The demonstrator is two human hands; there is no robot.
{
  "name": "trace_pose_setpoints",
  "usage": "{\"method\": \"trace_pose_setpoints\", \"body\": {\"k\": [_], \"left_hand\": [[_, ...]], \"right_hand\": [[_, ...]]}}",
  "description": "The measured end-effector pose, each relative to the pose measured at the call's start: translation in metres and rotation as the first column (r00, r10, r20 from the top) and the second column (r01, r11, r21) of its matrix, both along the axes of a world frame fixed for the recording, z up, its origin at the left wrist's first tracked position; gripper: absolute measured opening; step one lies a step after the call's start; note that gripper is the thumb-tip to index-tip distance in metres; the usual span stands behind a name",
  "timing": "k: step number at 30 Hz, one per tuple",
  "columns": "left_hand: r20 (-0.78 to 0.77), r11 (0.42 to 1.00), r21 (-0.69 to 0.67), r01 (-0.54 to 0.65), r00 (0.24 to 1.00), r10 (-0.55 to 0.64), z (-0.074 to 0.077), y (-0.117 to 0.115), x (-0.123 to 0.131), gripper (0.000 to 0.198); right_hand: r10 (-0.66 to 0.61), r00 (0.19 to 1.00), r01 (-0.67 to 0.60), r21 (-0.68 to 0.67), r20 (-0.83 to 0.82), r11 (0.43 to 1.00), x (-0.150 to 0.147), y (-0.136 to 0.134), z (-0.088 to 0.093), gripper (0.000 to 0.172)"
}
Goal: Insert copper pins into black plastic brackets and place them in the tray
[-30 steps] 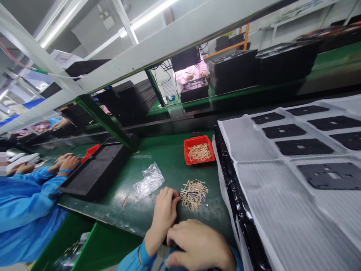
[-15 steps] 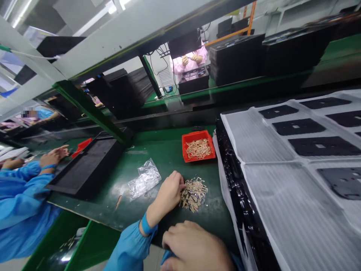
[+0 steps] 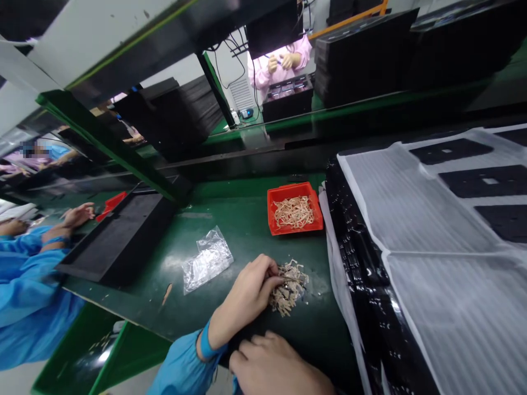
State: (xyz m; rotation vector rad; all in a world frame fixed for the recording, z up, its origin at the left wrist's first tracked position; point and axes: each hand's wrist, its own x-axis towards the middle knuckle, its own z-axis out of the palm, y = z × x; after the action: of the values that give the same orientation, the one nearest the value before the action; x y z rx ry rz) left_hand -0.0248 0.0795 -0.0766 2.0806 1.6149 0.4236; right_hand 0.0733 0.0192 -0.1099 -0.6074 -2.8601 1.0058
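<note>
My left hand [image 3: 249, 288] reaches over a loose pile of small bent beige-and-grey strips [image 3: 290, 299] on the green bench. Thumb and forefinger are pinched together at the pile's left side, and a thin strip appears to stick out from them. My right hand [image 3: 278, 362] is close to the bench's front edge, back upward, with fingers curled and their tips hidden; whether it holds anything is not visible. Behind the pile stands a red bin [image 3: 294, 227] holding many pale, similar strips. A clear plastic bag [image 3: 208, 260] lies flat to the left of my left hand.
At right, white sheeting [image 3: 428, 307] with flat black plates [image 3: 486, 181] covers a black-wrapped stack [image 3: 349, 252]. A black tray [image 3: 119, 236] and a green post [image 3: 107, 142] stand left, beside a co-worker's blue sleeves [image 3: 28, 291]. Another person in pink [image 3: 259, 71] works across the bench.
The camera view has shifted, with the white sheeting now farther right. My left hand has moved slightly farther over the pile, its thumb and forefinger now plainly pinched. My right hand stays near the front edge.
</note>
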Motion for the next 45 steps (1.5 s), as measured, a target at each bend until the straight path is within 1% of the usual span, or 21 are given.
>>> {"method": "trace_pose_setpoints", "body": {"k": [4,7,9,10,13,15,17,18,20,21,22,24,25,26,27,30,32,34,36,41,45], "left_hand": [[0.12,1.0,-0.002,-0.011,0.993,0.011,0.002,0.0,-0.001,0.02],[0.22,0.998,-0.012,-0.064,0.973,0.065,0.0,-0.002,-0.001,0.02],[0.305,0.993,-0.033,-0.112,0.945,0.117,-0.001,-0.004,-0.001,0.018],[0.353,0.99,-0.047,-0.134,0.925,0.142,-0.001,-0.005,-0.002,0.018],[0.516,0.981,-0.093,-0.173,0.834,0.196,0.003,-0.007,-0.002,0.018],[0.635,0.974,-0.116,-0.196,0.74,0.224,0.008,-0.009,0.0,0.018],[0.751,0.962,-0.137,-0.237,0.609,0.257,0.015,-0.011,0.002,0.023],[0.802,0.953,-0.148,-0.264,0.532,0.272,0.02,-0.012,0.003,0.026],[0.882,0.931,-0.169,-0.323,0.372,0.289,0.03,-0.014,0.004,0.029],[0.909,0.92,-0.178,-0.35,0.299,0.29,0.036,-0.015,0.005,0.029],[0.929,0.909,-0.186,-0.373,0.236,0.287,0.041,-0.016,0.005,0.028],[0.949,0.891,-0.205,-0.405,0.142,0.282,0.049,-0.017,0.004,0.026],[0.953,0.885,-0.216,-0.412,0.109,0.283,0.052,-0.017,0.005,0.025],[0.954,0.881,-0.228,-0.414,0.084,0.287,0.053,-0.018,0.005,0.025],[0.954,0.879,-0.243,-0.411,0.064,0.293,0.054,-0.019,0.006,0.025],[0.946,0.874,-0.291,-0.389,0.023,0.325,0.053,-0.021,0.011,0.024],[0.938,0.872,-0.32,-0.37,0.004,0.346,0.051,-0.022,0.015,0.024],[0.932,0.871,-0.345,-0.351,-0.014,0.363,0.051,-0.022,0.019,0.025],[0.925,0.869,-0.365,-0.334,-0.025,0.379,0.05,-0.021,0.023,0.026],[0.916,0.871,-0.391,-0.298,-0.029,0.401,0.05,-0.02,0.03,0.027],[0.915,0.871,-0.391,-0.297,-0.02,0.404,0.047,-0.023,0.032,0.025]], "right_hand": [[-0.015,0.999,0.017,0.045,-0.044,0.999,-0.004,-0.005,-0.009,0.024],[-0.029,0.997,0.035,0.071,-0.078,0.997,-0.006,-0.008,-0.014,0.026],[-0.046,0.993,0.056,0.085,-0.105,0.995,-0.007,-0.01,-0.017,0.027],[-0.058,0.991,0.069,0.09,-0.121,0.994,-0.008,-0.01,-0.019,0.025],[-0.118,0.98,0.135,0.096,-0.16,0.986,-0.007,-0.011,-0.018,0.01],[-0.206,0.963,0.223,0.082,-0.176,0.971,-0.004,-0.01,-0.013,0.016],[-0.353,0.92,0.367,0.055,-0.173,0.929,0.004,-0.006,-0.005,0.026],[-0.434,0.886,0.445,0.041,-0.163,0.894,0.008,-0.003,0.0,0.031],[-0.587,0.79,0.596,-0.003,-0.175,0.803,0.018,0.003,0.01,0.029],[-0.647,0.729,0.655,-0.049,-0.223,0.754,0.023,0.005,0.014,0.028],[-0.697,0.65,0.7,-0.12,-0.302,0.704,0.026,0.007,0.017,0.026],[-0.768,0.457,0.738,-0.291,-0.448,0.608,0.031,0.01,0.023,0.023],[-0.782,0.374,0.732,-0.359,-0.5,0.579,0.031,0.011,0.025,0.022],[-0.786,0.318,0.721,-0.403,-0.53,0.564,0.032,0.011,0.027,0.023],[-0.789,0.281,0.712,-0.433,-0.545,0.553,0.031,0.011,0.029,0.023],[-0.774,0.242,0.667,-0.479,-0.585,0.571,0.03,0.011,0.034,0.022],[-0.757,0.242,0.638,-0.488,-0.607,0.596,0.03,0.011,0.036,0.02],[-0.729,0.261,0.614,-0.473,-0.633,0.632,0.032,0.011,0.035,0.021],[-0.71,0.274,0.604,-0.458,-0.649,0.652,0.033,0.012,0.034,0.022],[-0.706,0.279,0.62,-0.439,-0.651,0.65,0.032,0.012,0.03,0.02],[-0.696,0.267,0.608,-0.444,-0.667,0.658,0.031,0.013,0.032,0.019]]}}
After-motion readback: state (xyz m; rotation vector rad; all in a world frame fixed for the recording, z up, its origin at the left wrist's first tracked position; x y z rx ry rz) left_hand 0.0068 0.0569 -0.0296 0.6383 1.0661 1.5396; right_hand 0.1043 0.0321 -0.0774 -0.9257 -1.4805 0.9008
